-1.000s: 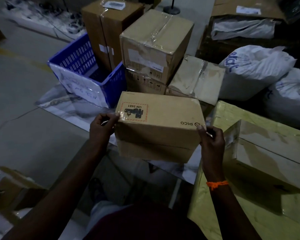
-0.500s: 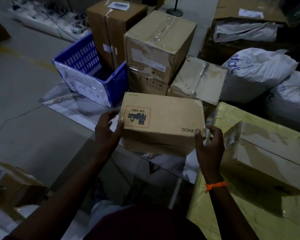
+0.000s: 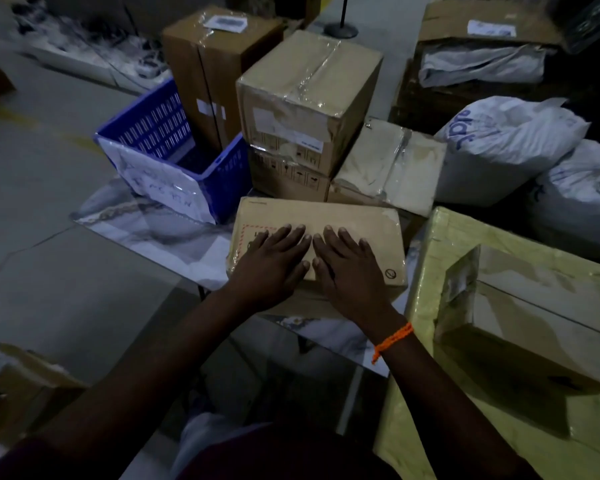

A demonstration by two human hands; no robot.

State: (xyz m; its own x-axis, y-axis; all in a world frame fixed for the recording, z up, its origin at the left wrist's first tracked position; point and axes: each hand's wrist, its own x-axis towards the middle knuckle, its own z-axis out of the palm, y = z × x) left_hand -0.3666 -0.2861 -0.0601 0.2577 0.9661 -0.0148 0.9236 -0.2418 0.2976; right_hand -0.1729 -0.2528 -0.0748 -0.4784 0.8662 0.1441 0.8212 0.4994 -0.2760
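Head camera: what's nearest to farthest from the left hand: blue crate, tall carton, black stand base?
1. blue crate, ahead-left of the left hand.
2. tall carton, behind the crate.
3. black stand base, far back.

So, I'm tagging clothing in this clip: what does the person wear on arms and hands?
Both forearms are bare, no gloves on the left hand or right hand. An orange braided thread band circles the right wrist. No watch shows.
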